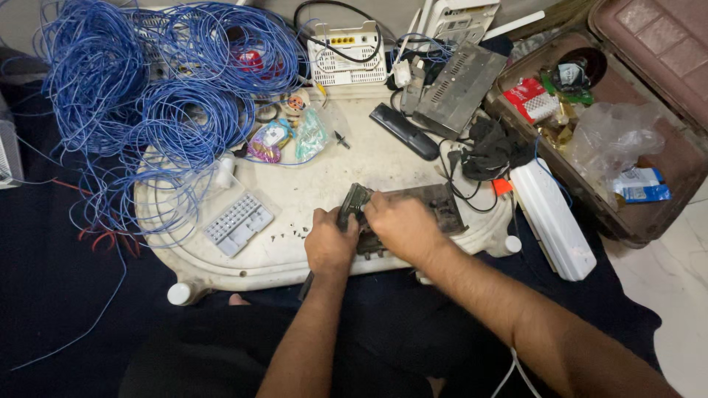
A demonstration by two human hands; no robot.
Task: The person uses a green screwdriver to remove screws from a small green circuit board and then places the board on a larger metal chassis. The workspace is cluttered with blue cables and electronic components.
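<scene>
Working at the near edge of the white table point(295, 254), both hands closed on a dark circuit board point(435, 203) lying flat there. Left hand point(330, 242) curled tight round a dark tool handle point(352, 203), its tip hidden under the fingers. Right hand point(402, 227) pressed down over the board's left end, fingers bent, gripping it. Small grey compartment box point(237, 222) just left of the hands. Blue wire coils point(147, 96) heaped over the far left corner. Black remote point(403, 131) and grey metal casing point(459, 88) toward the far edge, white router point(345, 55) behind. White power strip point(553, 219) off the right edge, beside an open brown case point(649, 221)
</scene>
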